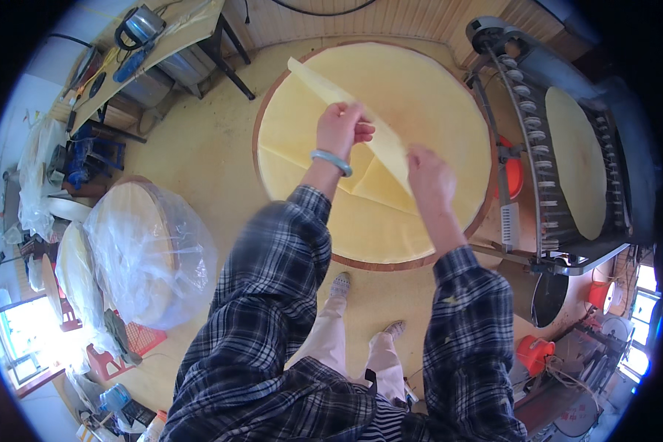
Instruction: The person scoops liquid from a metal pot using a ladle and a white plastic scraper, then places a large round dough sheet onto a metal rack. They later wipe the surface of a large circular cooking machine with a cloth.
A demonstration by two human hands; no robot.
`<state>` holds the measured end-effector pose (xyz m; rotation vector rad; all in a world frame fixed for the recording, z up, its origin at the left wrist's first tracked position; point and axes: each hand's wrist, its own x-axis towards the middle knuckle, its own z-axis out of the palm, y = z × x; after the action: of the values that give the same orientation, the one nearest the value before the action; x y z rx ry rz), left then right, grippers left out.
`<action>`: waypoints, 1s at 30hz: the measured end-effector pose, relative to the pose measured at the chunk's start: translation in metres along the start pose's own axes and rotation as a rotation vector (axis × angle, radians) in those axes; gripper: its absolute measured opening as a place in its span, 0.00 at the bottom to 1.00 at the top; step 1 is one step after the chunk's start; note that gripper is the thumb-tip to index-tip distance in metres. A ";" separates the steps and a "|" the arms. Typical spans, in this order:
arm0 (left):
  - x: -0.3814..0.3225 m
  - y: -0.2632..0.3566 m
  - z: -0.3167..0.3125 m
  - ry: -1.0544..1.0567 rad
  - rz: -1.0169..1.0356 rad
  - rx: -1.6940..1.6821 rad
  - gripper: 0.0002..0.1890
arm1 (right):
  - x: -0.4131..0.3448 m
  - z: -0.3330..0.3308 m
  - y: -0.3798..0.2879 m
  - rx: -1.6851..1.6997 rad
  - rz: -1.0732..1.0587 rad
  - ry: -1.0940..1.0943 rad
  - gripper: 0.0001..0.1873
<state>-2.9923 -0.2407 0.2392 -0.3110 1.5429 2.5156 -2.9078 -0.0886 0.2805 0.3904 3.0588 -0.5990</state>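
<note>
A thin, round, pale yellow sheet (304, 132), which looks like a large flatbread, lies on a round brown-rimmed board (359, 264) before me. Creases cross it, and one long flap (323, 85) stands up diagonally across its middle. My left hand (343, 126), with a pale green bangle at the wrist, has its fingers curled at the flap's raised edge. Farther along the same edge, my right hand (432, 175) pinches the flap's lower right end. That hand is slightly blurred. Whether several sheets lie stacked on the board, I cannot tell.
To the right stands a machine with rows of rollers (538, 149), carrying another round yellow sheet (575, 160). At left, clear plastic (193, 259) covers a round board (132, 232). A table (182, 44) holds a metal kettle (143, 25). Red buckets (535, 354) stand at lower right.
</note>
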 end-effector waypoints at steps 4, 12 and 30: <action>0.020 -0.041 -0.049 0.050 -0.120 0.320 0.16 | 0.043 -0.034 0.015 -0.035 0.012 -0.007 0.10; 0.061 -0.149 -0.034 -0.576 0.323 1.504 0.29 | 0.077 -0.069 0.009 -0.064 -0.270 0.235 0.10; -0.181 -0.097 -0.097 -0.823 0.221 1.909 0.07 | -0.083 0.044 -0.028 -0.129 -0.539 -0.002 0.08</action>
<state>-2.7850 -0.2904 0.1617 0.9692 2.5011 0.1596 -2.8365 -0.1496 0.2538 -0.4510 3.1689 -0.3920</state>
